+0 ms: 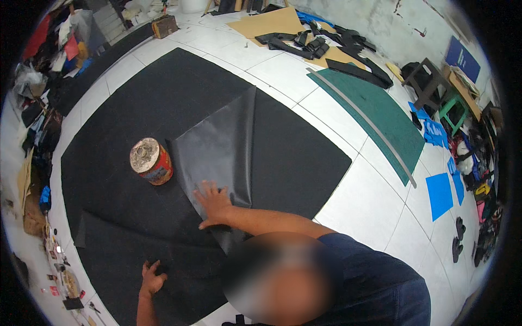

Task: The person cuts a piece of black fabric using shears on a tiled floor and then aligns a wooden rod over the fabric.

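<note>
A large black sheet [125,108] of fabric or leatherette covers much of the white tiled floor. Part of it is folded over, showing a smooth, shiny dark grey face [220,141]. My right hand [213,204] lies on this shiny flap with its fingers spread, pressing near its lower end. Lower left, my left hand [154,278] rests on or just over the matte black surface, fingers apart and holding nothing. Between the flap and the sheet's left part stands a worn red can [152,161] with a crusted top. A wrinkle runs across the sheet above my left hand.
To the right lies a green cutting mat [375,119] with a long metal ruler [375,133] on it. Black strips [321,43] and brown card sit at the back. Blue pieces [439,195], stools [427,81] and sandals [458,239] are farther right. Piled scraps [43,108] line the left.
</note>
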Demonstrator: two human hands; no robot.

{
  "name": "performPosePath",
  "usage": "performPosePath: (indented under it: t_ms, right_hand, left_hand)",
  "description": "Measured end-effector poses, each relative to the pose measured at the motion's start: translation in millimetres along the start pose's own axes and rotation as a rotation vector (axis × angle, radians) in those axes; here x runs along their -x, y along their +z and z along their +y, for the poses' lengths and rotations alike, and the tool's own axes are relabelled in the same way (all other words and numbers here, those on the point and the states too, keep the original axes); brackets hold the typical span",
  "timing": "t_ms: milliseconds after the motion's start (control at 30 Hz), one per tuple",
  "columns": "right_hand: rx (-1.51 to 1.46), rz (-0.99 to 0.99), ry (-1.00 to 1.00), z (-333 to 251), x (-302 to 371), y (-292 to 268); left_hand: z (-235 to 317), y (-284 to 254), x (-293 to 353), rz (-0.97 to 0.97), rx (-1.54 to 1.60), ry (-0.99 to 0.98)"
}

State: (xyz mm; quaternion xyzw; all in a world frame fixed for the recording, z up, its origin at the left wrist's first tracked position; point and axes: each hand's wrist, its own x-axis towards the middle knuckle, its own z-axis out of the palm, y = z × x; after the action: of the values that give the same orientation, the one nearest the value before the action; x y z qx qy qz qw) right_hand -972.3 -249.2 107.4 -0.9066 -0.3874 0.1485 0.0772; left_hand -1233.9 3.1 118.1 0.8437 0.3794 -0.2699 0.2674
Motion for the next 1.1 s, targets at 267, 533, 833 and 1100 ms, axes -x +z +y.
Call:
performPosePath:
  t_ms: [267,533,833,1100]
  right_hand:
    - [-0.062,0.068,0.117,55.4,-9.3,73.4]
    - [-0.964,0.569,0.443,116.4,32.1,83.9]
    - [-1.37,0.717,0.417,126.4,100.8,83.6]
    - [-1.765,0.716,0.661,262.5,88.8,-40.7]
  left_hand:
    - [-35.7,36.6,-29.2,0.057,0.505,-0.062]
    - [16.2,33.4,-37.6,0.225,0.2,-0.314]
    - [-4.1,45.2,-42.0,0.267,0.128,-0.278]
    - [-4.7,45.3,-46.4,0.261,0.089,-0.213]
